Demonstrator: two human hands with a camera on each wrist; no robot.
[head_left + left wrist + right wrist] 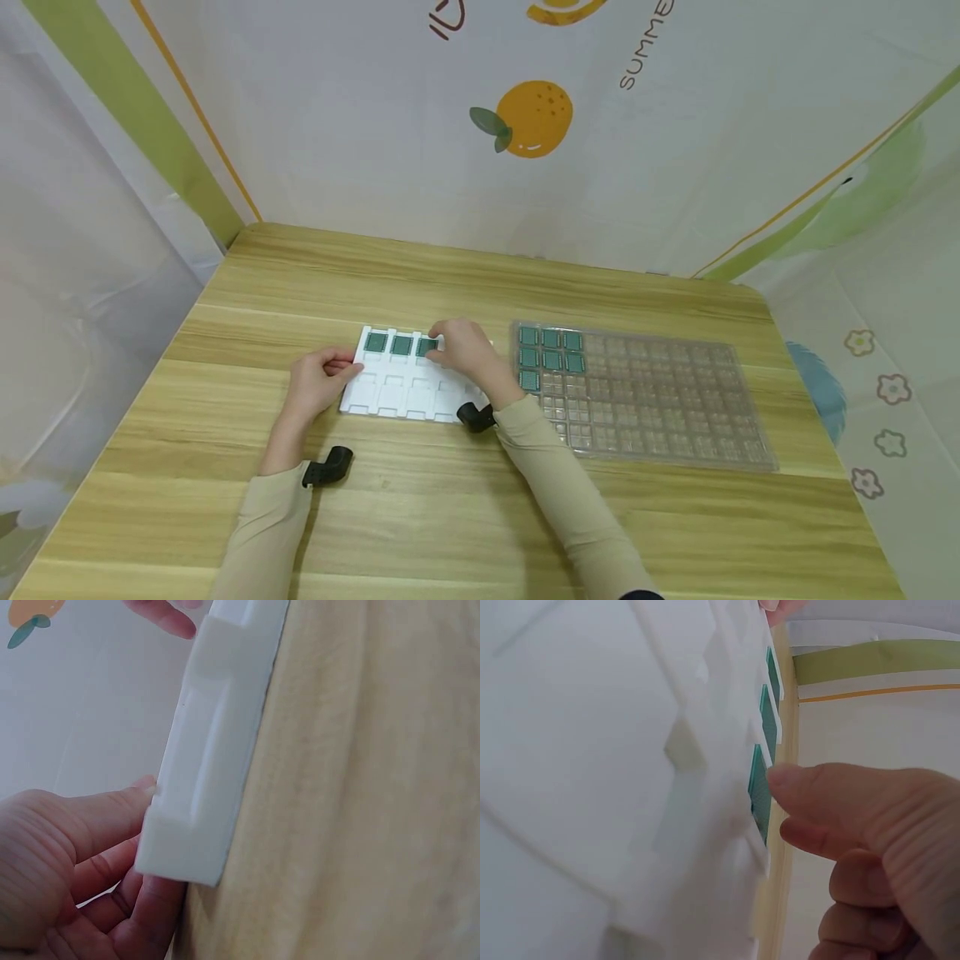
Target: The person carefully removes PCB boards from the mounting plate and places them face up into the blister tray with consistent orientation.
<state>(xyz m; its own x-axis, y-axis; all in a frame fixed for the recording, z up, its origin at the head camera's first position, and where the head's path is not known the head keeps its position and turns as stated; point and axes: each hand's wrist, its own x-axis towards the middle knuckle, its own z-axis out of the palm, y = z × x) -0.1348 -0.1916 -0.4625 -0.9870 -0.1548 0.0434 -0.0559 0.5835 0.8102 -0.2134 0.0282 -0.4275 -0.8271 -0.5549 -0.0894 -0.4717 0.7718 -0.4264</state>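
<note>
A white plastic tray (390,390) lies on the table with three green square chips in its far row. My left hand (318,379) grips the tray's left edge, thumb on top and curled fingers at the side; the left wrist view shows this hand (97,862) close up. Over the far row, my right hand (468,348) has thumb and index finger at the third green chip (426,347). In the right wrist view, the thumb of this hand (870,832) meets the edge of that chip (759,787), which sits in its pocket.
To the right lies a clear plastic tray (660,400) with many small pockets, several green chips (551,337) filling its left end. A black wrist camera (330,467) sits on each sleeve. White printed curtains (375,125) hang behind the wooden table (420,517).
</note>
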